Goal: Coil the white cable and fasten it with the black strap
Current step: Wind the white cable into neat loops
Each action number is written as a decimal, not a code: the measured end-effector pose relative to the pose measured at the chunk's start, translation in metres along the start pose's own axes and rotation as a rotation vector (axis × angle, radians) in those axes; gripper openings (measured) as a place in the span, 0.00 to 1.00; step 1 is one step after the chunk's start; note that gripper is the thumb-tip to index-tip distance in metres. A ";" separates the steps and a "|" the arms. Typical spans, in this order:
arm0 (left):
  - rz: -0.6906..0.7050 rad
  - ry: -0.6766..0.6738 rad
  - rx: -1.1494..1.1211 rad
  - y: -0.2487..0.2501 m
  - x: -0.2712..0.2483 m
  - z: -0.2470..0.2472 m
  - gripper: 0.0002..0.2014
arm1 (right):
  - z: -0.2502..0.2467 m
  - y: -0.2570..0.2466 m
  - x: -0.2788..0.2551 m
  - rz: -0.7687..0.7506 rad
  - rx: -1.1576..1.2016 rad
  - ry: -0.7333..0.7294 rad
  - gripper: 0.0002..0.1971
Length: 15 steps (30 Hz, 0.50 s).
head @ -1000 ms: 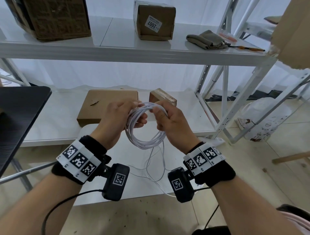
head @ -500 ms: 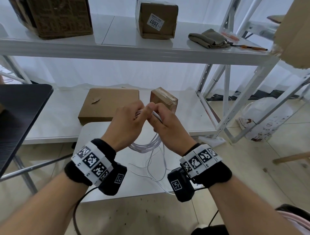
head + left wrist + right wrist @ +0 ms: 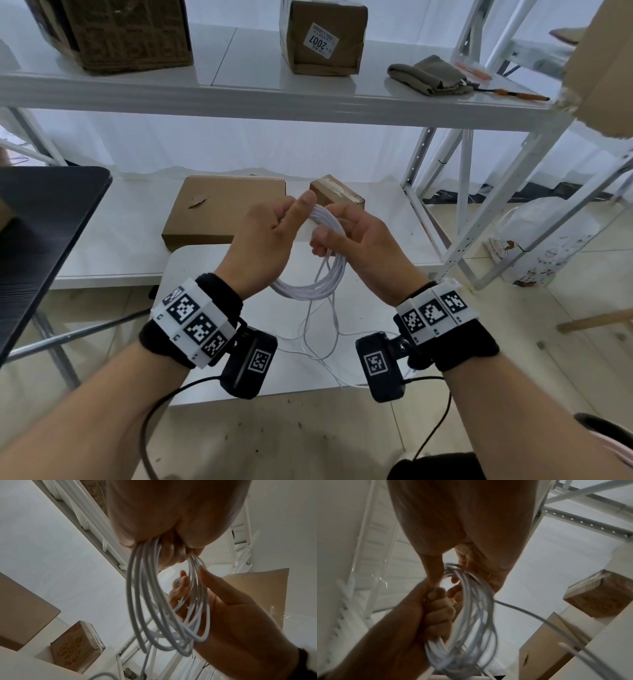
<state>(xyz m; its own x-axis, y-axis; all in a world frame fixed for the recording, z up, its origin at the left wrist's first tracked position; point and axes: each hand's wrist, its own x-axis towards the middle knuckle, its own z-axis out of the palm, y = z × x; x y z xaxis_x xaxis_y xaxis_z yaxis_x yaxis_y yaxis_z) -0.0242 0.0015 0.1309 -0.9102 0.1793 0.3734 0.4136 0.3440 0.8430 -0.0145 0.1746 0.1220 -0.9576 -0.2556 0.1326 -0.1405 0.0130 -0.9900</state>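
The white cable (image 3: 308,289) is wound into a coil of several loops that hangs between my two hands above the small white table (image 3: 205,263). My left hand (image 3: 270,236) grips the top of the coil in a fist (image 3: 436,609), thumb raised. My right hand (image 3: 356,236) holds the coil's right side, with its thumb on the strands and its fingers (image 3: 202,574) behind them. The coil (image 3: 164,608) shows plainly in both wrist views. A loose tail (image 3: 334,329) drops from the coil to the table. No black strap shows in any view.
A flat cardboard box (image 3: 219,209) and a small taped box (image 3: 337,192) lie on the low shelf behind the hands. A black table (image 3: 41,219) stands at left. White rack uprights (image 3: 462,192) and a plastic bag (image 3: 541,246) are at right.
My hands, pressed together at the coil's top half a second ago, have drawn slightly apart. The right hand has slid to the coil's right side and the left thumb has lifted.
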 end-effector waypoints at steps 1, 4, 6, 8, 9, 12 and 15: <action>-0.006 0.019 -0.018 0.002 0.001 0.000 0.32 | 0.000 0.001 -0.001 0.002 -0.088 -0.017 0.15; -0.037 0.072 -0.088 0.004 0.002 -0.003 0.31 | -0.001 0.010 -0.004 0.062 -0.302 -0.107 0.21; -0.055 0.117 -0.134 0.004 0.003 -0.005 0.29 | -0.002 0.015 -0.004 0.097 -0.365 -0.163 0.24; -0.070 0.163 -0.177 0.004 0.002 -0.008 0.27 | -0.005 0.018 -0.004 0.114 -0.400 -0.200 0.24; -0.077 0.183 -0.205 0.004 0.002 -0.008 0.27 | -0.007 0.020 -0.004 0.126 -0.405 -0.207 0.23; -0.127 0.251 -0.339 0.006 0.003 -0.011 0.28 | -0.009 0.024 -0.004 0.158 -0.467 -0.216 0.18; -0.231 0.327 -0.497 0.008 0.004 -0.015 0.28 | -0.013 0.038 -0.003 0.172 -0.648 -0.158 0.18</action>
<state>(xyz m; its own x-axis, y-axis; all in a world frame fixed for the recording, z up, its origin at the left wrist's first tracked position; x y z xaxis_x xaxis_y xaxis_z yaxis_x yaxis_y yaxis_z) -0.0251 -0.0086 0.1445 -0.9672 -0.1655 0.1927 0.2168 -0.1428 0.9657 -0.0202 0.1880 0.0850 -0.9387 -0.3350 -0.0814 -0.1585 0.6289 -0.7611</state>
